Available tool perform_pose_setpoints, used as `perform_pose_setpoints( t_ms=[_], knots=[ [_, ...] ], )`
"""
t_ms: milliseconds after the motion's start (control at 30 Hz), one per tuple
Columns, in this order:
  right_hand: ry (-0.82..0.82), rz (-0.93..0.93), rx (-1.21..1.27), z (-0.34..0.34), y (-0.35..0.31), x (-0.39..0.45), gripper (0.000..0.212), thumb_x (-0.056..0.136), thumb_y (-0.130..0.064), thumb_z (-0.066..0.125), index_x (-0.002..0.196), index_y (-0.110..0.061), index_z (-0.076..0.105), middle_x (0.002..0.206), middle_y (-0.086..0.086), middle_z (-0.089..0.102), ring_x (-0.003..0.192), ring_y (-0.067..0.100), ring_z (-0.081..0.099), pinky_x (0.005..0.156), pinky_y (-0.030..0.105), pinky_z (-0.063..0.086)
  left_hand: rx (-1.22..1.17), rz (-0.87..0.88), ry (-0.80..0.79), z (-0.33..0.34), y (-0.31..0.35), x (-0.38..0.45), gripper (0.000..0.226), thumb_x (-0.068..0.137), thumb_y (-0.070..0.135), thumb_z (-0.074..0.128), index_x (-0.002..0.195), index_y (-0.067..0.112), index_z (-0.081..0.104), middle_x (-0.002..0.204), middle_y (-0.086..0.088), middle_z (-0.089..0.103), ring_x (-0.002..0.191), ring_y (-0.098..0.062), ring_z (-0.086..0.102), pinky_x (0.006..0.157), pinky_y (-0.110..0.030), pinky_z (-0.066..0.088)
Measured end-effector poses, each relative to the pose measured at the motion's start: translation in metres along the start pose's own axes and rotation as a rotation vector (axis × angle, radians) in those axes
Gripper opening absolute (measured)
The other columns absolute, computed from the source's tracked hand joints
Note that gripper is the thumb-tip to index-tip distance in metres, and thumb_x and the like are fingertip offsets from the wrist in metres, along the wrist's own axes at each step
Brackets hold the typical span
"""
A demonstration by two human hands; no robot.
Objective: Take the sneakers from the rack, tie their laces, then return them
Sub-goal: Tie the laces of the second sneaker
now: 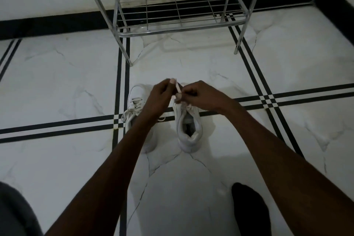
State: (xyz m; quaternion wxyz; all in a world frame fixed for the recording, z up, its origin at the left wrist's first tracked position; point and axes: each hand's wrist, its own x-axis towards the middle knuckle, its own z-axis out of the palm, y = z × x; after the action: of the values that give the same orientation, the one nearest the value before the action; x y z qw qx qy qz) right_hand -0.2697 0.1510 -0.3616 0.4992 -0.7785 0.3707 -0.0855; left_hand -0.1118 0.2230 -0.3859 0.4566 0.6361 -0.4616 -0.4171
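White marble floor point(191, 178), empty metal rack point(180, 25) behind. Both hands over right sneaker point(188, 126), toe toward rack. Left hand point(160, 97) and right hand point(201, 96) pinch lace point(178, 88), pull apart sideways. Left sneaker point(137, 105) beside, laces loose.

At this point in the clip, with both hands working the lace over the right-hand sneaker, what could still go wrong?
1. The left sneaker has loose lace ends trailing on the floor; the left hand and forearm lie right over it and could drag them or nudge the shoe.
2. The right sneaker stands free while the right hand pulls its lace; a hard tug might tip it.
3. Dim light and white lace on white shoe could hide a slack knot.
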Motion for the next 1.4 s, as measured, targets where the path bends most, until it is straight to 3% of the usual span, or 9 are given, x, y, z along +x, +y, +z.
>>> perform_pose_setpoints(
  t_ms=[167, 400, 600, 800, 900, 1033, 1133, 1233, 1400],
  knots=[
    [0.114, -0.045, -0.271, -0.015, 0.018, 0.004, 0.010, 0.083, -0.021, 0.077, 0.079, -0.012, 0.077, 0.070, -0.001, 0.068, 0.061, 0.009, 0.058, 0.061, 0.027, 0.044, 0.031, -0.130, -0.008, 0.014, -0.015, -0.004, 0.045, 0.105, 0.045, 0.046, 0.103, 0.004, 0.067, 0.094, -0.007, 0.076, 0.096, -0.024, 0.073, 0.096, -0.048, 0.057],
    [0.499, 0.021, -0.006, -0.007, 0.037, -0.003, 0.019, 0.072, -0.018, 0.087, 0.090, -0.014, 0.082, 0.085, 0.002, 0.080, 0.068, 0.007, 0.072, 0.068, 0.021, 0.059, -0.061, -0.161, 0.023, 0.021, -0.021, -0.003, 0.034, 0.105, 0.037, 0.050, 0.125, 0.014, 0.064, 0.120, -0.004, 0.072, 0.115, -0.021, 0.067, 0.103, -0.053, 0.053],
    [0.433, 0.093, 0.454, -0.005, 0.036, -0.004, 0.023, 0.073, -0.012, 0.086, 0.096, -0.009, 0.080, 0.092, 0.011, 0.080, 0.089, 0.024, 0.077, 0.080, 0.038, 0.062, 0.801, 0.008, 0.187, 0.007, -0.031, 0.001, 0.024, 0.099, 0.039, 0.056, 0.116, 0.025, 0.066, 0.131, -0.005, 0.051, 0.130, -0.031, 0.035, 0.108, -0.055, 0.031],
    [0.272, 0.235, 0.715, -0.002, 0.038, -0.004, 0.030, 0.092, -0.033, 0.070, 0.106, -0.008, 0.077, 0.110, 0.008, 0.078, 0.103, 0.020, 0.074, 0.086, 0.033, 0.060, -0.117, -0.056, 0.171, -0.024, -0.009, -0.009, 0.050, 0.108, 0.038, 0.036, 0.076, 0.007, 0.059, 0.068, -0.002, 0.063, 0.076, -0.018, 0.068, 0.091, -0.038, 0.053],
    [0.366, 0.445, 0.796, 0.001, 0.054, 0.001, 0.022, 0.093, -0.026, 0.067, 0.100, -0.007, 0.075, 0.103, 0.007, 0.077, 0.096, 0.018, 0.072, 0.079, 0.030, 0.056, -0.202, -0.158, 0.348, -0.042, -0.013, -0.014, 0.042, 0.107, 0.036, 0.044, 0.070, 0.018, 0.050, 0.056, 0.006, 0.047, 0.054, -0.012, 0.048, 0.067, -0.033, 0.049],
    [0.569, 0.683, 0.463, 0.007, 0.103, -0.004, 0.033, 0.088, -0.032, 0.070, 0.095, 0.000, 0.073, 0.096, 0.013, 0.077, 0.082, 0.024, 0.073, 0.059, 0.033, 0.054, 0.729, -0.375, 0.517, -0.074, -0.051, -0.024, 0.036, 0.100, 0.040, 0.050, 0.099, 0.012, 0.072, 0.098, -0.016, 0.073, 0.099, -0.039, 0.065, 0.084, -0.040, 0.044],
    [0.561, 0.634, 0.388, 0.012, 0.116, -0.016, 0.041, 0.085, -0.037, 0.075, 0.101, 0.001, 0.073, 0.090, 0.014, 0.076, 0.069, 0.020, 0.071, 0.049, 0.025, 0.046, 0.892, -0.376, 0.534, -0.069, -0.060, -0.026, 0.035, 0.098, 0.039, 0.052, 0.113, 0.012, 0.069, 0.120, -0.018, 0.066, 0.121, -0.043, 0.052, 0.104, -0.055, 0.036],
    [0.572, 0.441, 0.141, 0.010, 0.109, -0.017, 0.042, 0.081, -0.037, 0.080, 0.096, 0.001, 0.072, 0.093, 0.014, 0.074, 0.085, 0.024, 0.070, 0.072, 0.034, 0.053, 0.939, -0.088, 0.506, -0.044, -0.054, -0.022, 0.039, 0.097, 0.038, 0.059, 0.129, 0.016, 0.059, 0.136, -0.013, 0.059, 0.135, -0.037, 0.044, 0.118, -0.056, 0.029],
    [0.370, 0.131, -0.229, 0.020, 0.098, -0.010, 0.069, 0.084, -0.016, 0.078, 0.145, -0.020, 0.047, 0.147, 0.013, 0.044, 0.130, 0.032, 0.045, 0.107, 0.040, 0.040, 0.937, 0.138, 0.010, 0.005, -0.048, -0.012, 0.031, 0.093, 0.014, 0.067, 0.124, 0.014, 0.069, 0.122, -0.009, 0.072, 0.121, -0.027, 0.060, 0.121, -0.050, 0.028]
  ],
)
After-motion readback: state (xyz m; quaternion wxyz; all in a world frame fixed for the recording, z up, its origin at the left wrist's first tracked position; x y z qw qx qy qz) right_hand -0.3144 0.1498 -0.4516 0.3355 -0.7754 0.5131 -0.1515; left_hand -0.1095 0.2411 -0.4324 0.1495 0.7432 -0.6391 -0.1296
